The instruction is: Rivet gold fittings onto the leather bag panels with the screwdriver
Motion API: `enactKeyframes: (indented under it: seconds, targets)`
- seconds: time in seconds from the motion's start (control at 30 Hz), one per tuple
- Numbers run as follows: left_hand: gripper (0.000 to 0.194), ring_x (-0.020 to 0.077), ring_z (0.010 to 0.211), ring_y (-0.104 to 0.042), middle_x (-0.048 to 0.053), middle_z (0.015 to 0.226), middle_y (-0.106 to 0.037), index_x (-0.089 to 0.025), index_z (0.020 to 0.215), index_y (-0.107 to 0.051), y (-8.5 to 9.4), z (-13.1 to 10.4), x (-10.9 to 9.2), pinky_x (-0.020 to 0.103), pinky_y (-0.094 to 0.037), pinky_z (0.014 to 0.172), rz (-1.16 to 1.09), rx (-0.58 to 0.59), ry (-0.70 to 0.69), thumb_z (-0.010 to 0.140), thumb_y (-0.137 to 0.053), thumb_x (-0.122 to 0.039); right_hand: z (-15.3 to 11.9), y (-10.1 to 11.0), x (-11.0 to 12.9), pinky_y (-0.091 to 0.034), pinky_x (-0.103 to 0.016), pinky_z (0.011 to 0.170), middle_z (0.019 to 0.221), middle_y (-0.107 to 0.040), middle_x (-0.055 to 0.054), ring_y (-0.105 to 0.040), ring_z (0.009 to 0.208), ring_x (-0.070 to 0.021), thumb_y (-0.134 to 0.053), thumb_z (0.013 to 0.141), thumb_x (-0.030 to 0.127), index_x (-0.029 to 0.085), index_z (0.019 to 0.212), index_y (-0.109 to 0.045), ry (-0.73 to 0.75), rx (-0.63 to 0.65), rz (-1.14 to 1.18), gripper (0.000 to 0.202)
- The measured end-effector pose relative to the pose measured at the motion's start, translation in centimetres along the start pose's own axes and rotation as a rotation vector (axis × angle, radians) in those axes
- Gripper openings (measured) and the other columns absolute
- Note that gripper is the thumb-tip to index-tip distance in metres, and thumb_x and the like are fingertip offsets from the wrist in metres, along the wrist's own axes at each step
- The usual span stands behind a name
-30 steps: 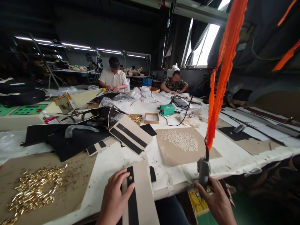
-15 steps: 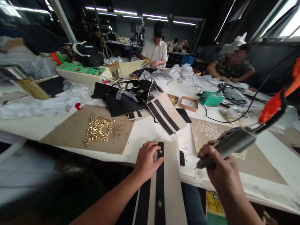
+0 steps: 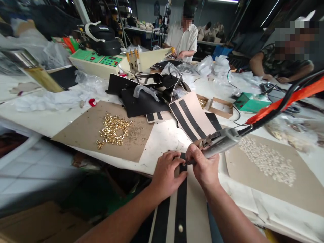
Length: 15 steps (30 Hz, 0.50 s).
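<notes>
A beige panel with black strips (image 3: 194, 199) lies over the table's front edge and extends down toward my lap. Near its far end my left hand (image 3: 165, 173) holds it, fingers curled, thumb on the black strip and forefinger beside a small fastener. My right hand (image 3: 206, 168) is wrapped around a grey electric screwdriver (image 3: 222, 144), which slants down to the left. Its tip is hidden by my fingers, close to my left fingertips. A pale round stud (image 3: 180, 228) sits lower on the same strip.
Gold metal clasps (image 3: 113, 130) lie on cardboard at left; small pale pieces (image 3: 268, 160) cover cardboard at right. Another striped panel (image 3: 194, 116) and black pieces (image 3: 141, 101) are piled ahead. An orange-wrapped cable (image 3: 286, 104) trails from the screwdriver. Two co-workers sit beyond.
My right hand has brought the screwdriver left and in to the black strip, beside my left hand. My left hand keeps its place on the panel. The view has shifted.
</notes>
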<state>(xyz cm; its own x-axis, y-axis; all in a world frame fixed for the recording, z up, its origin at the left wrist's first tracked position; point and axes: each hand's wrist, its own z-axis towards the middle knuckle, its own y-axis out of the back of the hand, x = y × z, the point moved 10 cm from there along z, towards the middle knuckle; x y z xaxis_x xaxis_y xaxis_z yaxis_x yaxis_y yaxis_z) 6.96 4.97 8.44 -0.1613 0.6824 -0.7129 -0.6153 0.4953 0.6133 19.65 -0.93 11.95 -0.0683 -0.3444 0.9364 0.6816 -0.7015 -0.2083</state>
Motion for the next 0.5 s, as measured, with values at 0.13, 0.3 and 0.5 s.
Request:
enactKeyframes:
  seconds: [0.13,0.3,0.5]
  targets:
    - [0.037,0.0336,0.129,-0.059,0.009,0.13,-0.069,-0.023,0.107,-0.072,0.1,0.1,0.0,0.054,-0.048,0.107,-0.004,0.003,0.013,0.075,-0.089,-0.018,-0.1,-0.2,-0.2,-0.04,-0.027,0.051,0.066,-0.053,0.002,-0.05,0.057,-0.0131,-0.081,0.092,0.035,0.02,0.069,-0.055,-0.008,0.015,-0.02,0.037]
    - [0.039,0.0325,0.13,-0.059,0.008,0.13,-0.069,-0.026,0.111,-0.073,-0.3,0.2,0.2,0.053,-0.047,0.109,-0.02,0.035,0.036,0.076,-0.088,-0.017,-0.1,-0.8,-0.3,-0.043,-0.028,0.054,0.065,-0.053,0.002,-0.049,0.058,-0.0137,-0.075,0.093,0.035,0.02,0.072,-0.055,-0.033,0.078,-0.105,0.032]
    - [0.03,0.0337,0.125,-0.061,0.01,0.126,-0.07,-0.024,0.107,-0.072,0.5,-0.2,-0.1,0.052,-0.048,0.106,-0.012,0.007,0.058,0.079,-0.08,-0.02,-0.3,-3.3,0.8,-0.048,-0.028,0.053,0.064,-0.054,0.002,-0.052,0.057,-0.0152,-0.073,0.085,0.035,0.023,0.07,-0.051,-0.015,0.27,-0.234,0.029]
